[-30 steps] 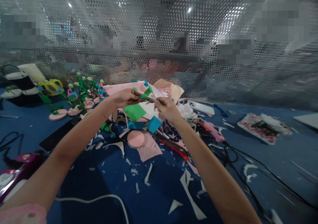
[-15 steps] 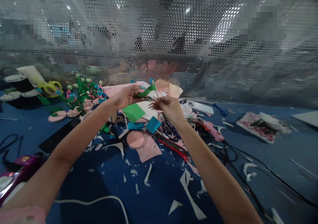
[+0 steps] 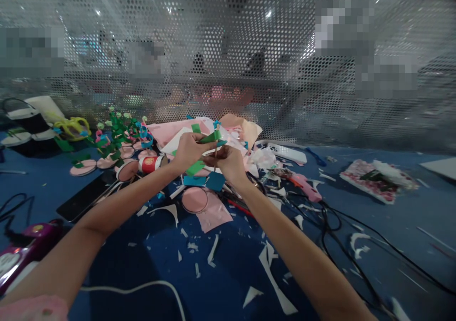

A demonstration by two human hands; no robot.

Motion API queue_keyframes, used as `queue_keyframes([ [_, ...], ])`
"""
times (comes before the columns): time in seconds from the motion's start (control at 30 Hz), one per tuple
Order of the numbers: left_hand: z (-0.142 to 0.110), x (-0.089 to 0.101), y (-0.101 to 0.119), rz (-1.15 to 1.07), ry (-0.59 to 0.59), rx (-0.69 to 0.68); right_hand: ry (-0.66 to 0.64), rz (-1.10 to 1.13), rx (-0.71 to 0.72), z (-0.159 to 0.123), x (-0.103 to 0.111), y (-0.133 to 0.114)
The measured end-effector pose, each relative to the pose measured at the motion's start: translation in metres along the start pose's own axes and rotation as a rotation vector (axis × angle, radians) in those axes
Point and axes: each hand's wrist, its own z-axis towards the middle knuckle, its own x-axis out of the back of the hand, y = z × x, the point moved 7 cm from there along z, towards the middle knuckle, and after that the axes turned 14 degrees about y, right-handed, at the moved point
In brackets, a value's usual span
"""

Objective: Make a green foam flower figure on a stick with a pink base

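My left hand (image 3: 190,149) pinches a green paper strip (image 3: 211,136), which runs right to a thin stick. The upright wooden stick (image 3: 215,154) is held in the closed fingers of my right hand (image 3: 231,163). At its top sits a small blue paper piece (image 3: 217,123), and the green strip touches the stick just below. Under my hands lie a green paper sheet (image 3: 194,169) and blue paper squares (image 3: 215,182). A round pink disc (image 3: 194,200) rests nearer to me on pink paper (image 3: 216,212).
Paper flowers (image 3: 119,121) on round pink bases stand at the left, near a black phone (image 3: 83,198). A pink glue gun (image 3: 307,188) with black cable lies at the right. White paper scraps (image 3: 269,269) litter the blue table. A perforated metal screen (image 3: 228,64) rises behind.
Both hands have shifted, the right one lower and slightly left, the left one a little right. The stick now stands more upright, and the strip is closer against it.
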Motion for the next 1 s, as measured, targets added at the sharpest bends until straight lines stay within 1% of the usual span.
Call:
queue_keyframes([
  [0.07, 0.001, -0.001, -0.001, -0.037, -0.002, 0.019, -0.008, 0.003, -0.006, -0.001, -0.001, -0.001],
  [0.1, 0.003, 0.0, 0.0, -0.058, 0.005, 0.028, -0.035, 0.001, -0.012, -0.001, -0.001, -0.003],
  [0.13, 0.005, 0.002, 0.001, -0.075, 0.015, 0.042, -0.082, -0.004, -0.021, -0.001, -0.002, -0.005],
  [0.23, 0.01, 0.009, 0.003, -0.1, 0.022, 0.101, -0.282, -0.03, -0.073, -0.003, -0.006, -0.011],
  [0.27, 0.011, 0.01, 0.004, -0.109, 0.014, 0.124, -0.326, -0.037, -0.085, -0.003, -0.005, -0.014],
  [0.3, 0.012, 0.011, 0.005, -0.123, 0.003, 0.141, -0.343, -0.045, -0.091, -0.002, -0.003, -0.016],
  [0.37, 0.012, 0.011, 0.006, -0.169, -0.016, 0.166, -0.308, -0.064, -0.075, 0.001, 0.003, -0.02],
  [0.47, 0.01, 0.007, 0.003, -0.259, -0.033, 0.205, -0.187, -0.1, -0.001, 0.006, 0.01, -0.024],
  [0.6, 0.008, -0.002, -0.008, -0.356, -0.044, 0.232, -0.082, -0.15, 0.082, 0.008, 0.012, -0.023],
  [0.7, 0.011, -0.005, -0.017, -0.375, -0.025, 0.232, -0.004, -0.191, 0.128, 0.006, 0.014, -0.022],
  [0.77, 0.013, -0.006, -0.021, -0.395, -0.03, 0.245, 0.019, -0.243, 0.186, 0.005, 0.014, -0.025],
  [0.83, 0.014, -0.006, -0.02, -0.404, -0.054, 0.262, -0.036, -0.306, 0.22, 0.003, 0.012, -0.028],
  [0.87, 0.015, -0.006, -0.019, -0.408, -0.07, 0.269, -0.097, -0.323, 0.214, 0.002, 0.009, -0.029],
  [0.97, 0.015, -0.006, -0.015, -0.434, -0.14, 0.289, -0.327, -0.302, 0.105, -0.003, 0.001, -0.029],
  [1.0, 0.016, -0.005, -0.013, -0.436, -0.157, 0.288, -0.369, -0.286, 0.063, -0.004, 0.0, -0.028],
])
